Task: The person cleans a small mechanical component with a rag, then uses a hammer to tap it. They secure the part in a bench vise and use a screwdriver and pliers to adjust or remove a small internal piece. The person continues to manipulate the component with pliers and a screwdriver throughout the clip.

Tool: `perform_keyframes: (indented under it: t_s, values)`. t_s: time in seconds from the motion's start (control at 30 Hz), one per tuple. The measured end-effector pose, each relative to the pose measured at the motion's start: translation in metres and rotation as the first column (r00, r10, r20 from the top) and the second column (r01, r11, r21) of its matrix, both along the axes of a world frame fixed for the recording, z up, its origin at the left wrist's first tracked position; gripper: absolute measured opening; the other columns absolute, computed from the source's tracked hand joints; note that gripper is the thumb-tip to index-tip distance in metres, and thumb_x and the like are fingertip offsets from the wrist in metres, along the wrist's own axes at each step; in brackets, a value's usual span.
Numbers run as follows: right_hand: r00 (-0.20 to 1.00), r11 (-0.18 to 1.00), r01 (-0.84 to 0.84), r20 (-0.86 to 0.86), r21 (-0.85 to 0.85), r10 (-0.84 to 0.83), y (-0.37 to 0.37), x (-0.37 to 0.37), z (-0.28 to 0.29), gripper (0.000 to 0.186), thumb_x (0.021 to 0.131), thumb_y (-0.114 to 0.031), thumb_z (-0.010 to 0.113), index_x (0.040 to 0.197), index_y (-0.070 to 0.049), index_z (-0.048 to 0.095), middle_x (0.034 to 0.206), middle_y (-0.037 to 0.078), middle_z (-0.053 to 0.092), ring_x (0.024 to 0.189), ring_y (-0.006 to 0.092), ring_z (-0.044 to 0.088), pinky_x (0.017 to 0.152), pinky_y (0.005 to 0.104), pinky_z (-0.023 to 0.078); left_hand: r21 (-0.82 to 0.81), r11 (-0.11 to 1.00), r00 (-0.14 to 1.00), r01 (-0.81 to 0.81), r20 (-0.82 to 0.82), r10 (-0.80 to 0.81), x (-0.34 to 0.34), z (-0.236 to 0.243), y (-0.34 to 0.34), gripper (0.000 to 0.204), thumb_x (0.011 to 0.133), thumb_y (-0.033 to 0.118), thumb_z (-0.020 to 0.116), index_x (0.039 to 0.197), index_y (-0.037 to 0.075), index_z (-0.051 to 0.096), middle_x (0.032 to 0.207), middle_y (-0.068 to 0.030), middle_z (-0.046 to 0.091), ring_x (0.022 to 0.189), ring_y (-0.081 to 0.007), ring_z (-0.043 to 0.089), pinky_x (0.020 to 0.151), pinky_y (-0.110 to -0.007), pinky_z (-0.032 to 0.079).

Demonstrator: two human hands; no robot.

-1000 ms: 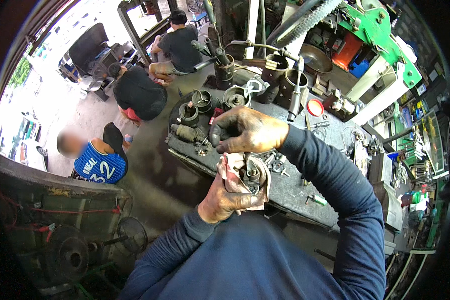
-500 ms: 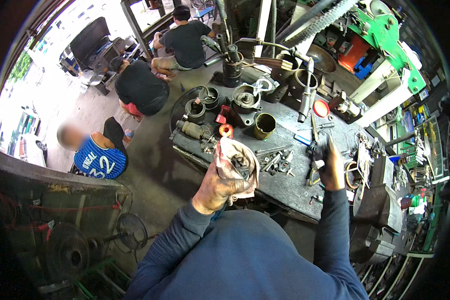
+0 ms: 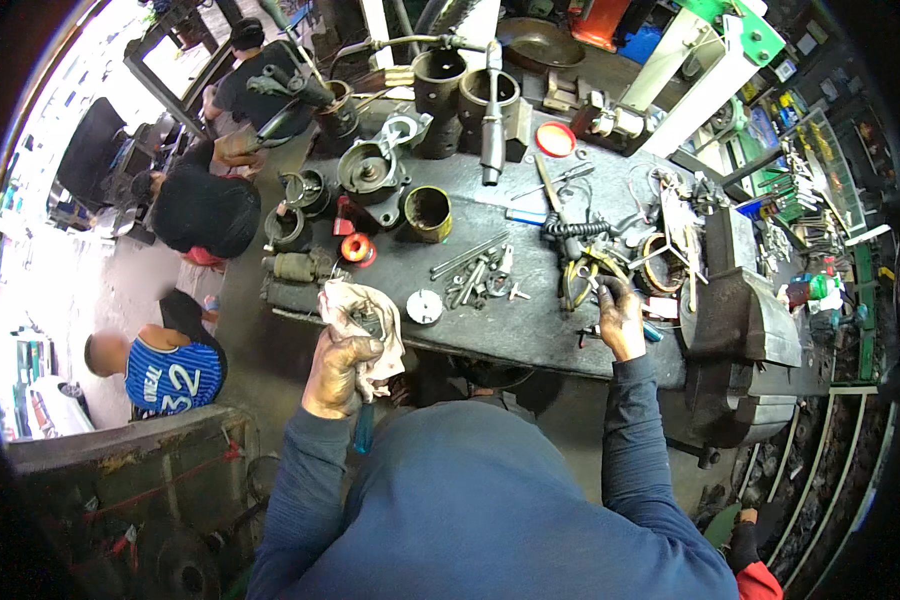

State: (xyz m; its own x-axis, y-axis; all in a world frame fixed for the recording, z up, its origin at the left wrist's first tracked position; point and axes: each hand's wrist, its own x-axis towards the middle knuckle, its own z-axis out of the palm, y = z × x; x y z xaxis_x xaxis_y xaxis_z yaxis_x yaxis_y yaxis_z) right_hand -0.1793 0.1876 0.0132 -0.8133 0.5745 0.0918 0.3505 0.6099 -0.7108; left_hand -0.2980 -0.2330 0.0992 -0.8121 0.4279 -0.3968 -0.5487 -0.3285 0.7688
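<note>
My left hand [image 3: 335, 375] grips a pale pinkish rag [image 3: 375, 310] wrapped partly around a dark part whose shape is unclear. A blue object [image 3: 363, 425] hangs below that hand. My right hand [image 3: 618, 320] is over the bench [image 3: 500, 335], fingers curled on something I cannot make out, beside yellow-handled pliers [image 3: 575, 290] and a coiled black cord [image 3: 570, 228]. Between my hands lie bolts and small metal parts [image 3: 475, 275] and a pale round piece [image 3: 424, 306]. A yellow tin [image 3: 428, 215], a red ring-shaped item [image 3: 358, 250] and a metal housing [image 3: 368, 170] stand farther back.
A large vise [image 3: 740, 320] sits at the bench's right end. Metal cylinders [image 3: 438, 85] stand at the back. Three people [image 3: 175, 370] are low at the left; another person's red sleeve [image 3: 755, 580] shows bottom right. A dark metal panel [image 3: 160, 480] is lower left.
My right hand left the rag-wrapped part for the bench's right, then moved slightly left. My left hand, still holding the rag, shifted left. The view has turned, showing more bench.
</note>
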Motion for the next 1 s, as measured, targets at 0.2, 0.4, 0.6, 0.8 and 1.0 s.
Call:
perform_keyframes:
  t_s: [0.2, 0.4, 0.6, 0.8, 1.0]
  values:
    - [0.99, 0.912, -0.099, 0.128, 0.399, 0.051, -0.03, -0.024, -0.036, 0.036, 0.091, -0.005, 0.064, 0.126, -0.004, 0.066, 0.123, 0.026, 0.063, 0.113, 0.0444, 0.062, 0.096, 0.0513, 0.05, 0.041, 0.999, 1.0, 0.007, 0.011, -0.007, 0.008, 0.003, 0.006, 0.054, 0.073, 0.011, 0.075, 0.125, 0.002, 0.061, 0.095, -0.0094, 0.07, 0.073, -0.0191, 0.071, 0.062, -0.031, 0.061]
    - [0.87, 0.88, -0.47, -0.128, 0.075, 0.475, -0.12, -0.069, 0.061, 0.023, 0.089, -0.018, 0.079, 0.105, -0.002, 0.072, 0.102, 0.017, 0.07, 0.097, 0.0357, 0.068, 0.088, 0.0449, 0.053, 0.012, 0.997, 0.996, 0.071, 0.055, -0.071, 0.02, 0.013, -0.007, 0.047, 0.075, 0.009, 0.071, 0.12, 0.0, 0.064, 0.093, -0.0084, 0.07, 0.07, -0.0151, 0.068, 0.062, -0.027, 0.057]
    - [0.512, 0.436, -0.793, -0.076, -0.426, 0.856, -0.187, -0.11, 0.124, 0.027, 0.097, -0.026, 0.079, 0.103, 0.0, 0.073, 0.092, 0.008, 0.073, 0.085, 0.0127, 0.063, 0.079, 0.0346, 0.053, 0.038, 0.993, 0.991, 0.113, 0.073, -0.116, 0.031, 0.013, -0.005, 0.064, 0.072, 0.004, 0.071, 0.134, -0.001, 0.058, 0.109, -0.0088, 0.069, 0.09, -0.0182, 0.071, 0.081, -0.031, 0.061]
    - [0.353, 0.264, -0.787, -0.056, -0.558, 0.934, -0.192, -0.111, 0.132, 0.026, 0.098, -0.022, 0.076, 0.112, 0.0, 0.074, 0.096, 0.008, 0.075, 0.089, 0.0116, 0.065, 0.083, 0.0331, 0.054, -0.032, 0.989, 0.985, 0.142, 0.108, -0.137, 0.042, 0.023, -0.002, 0.042, 0.081, 0.0, 0.065, 0.123, -0.001, 0.064, 0.103, -0.0045, 0.07, 0.085, -0.0118, 0.067, 0.078, -0.026, 0.055]
    - [0.335, 0.271, -0.75, 0.007, -0.603, 0.942, -0.188, -0.106, 0.112, 0.026, 0.098, -0.02, 0.077, 0.113, 0.0, 0.073, 0.102, 0.003, 0.075, 0.094, 0.0105, 0.065, 0.088, 0.0305, 0.053, -0.085, 0.974, 0.967, 0.211, 0.161, -0.195, 0.044, 0.006, -0.009, 0.064, 0.072, 0.0, 0.069, 0.135, -0.001, 0.058, 0.113, -0.0096, 0.07, 0.097, -0.0208, 0.072, 0.089, -0.034, 0.06]
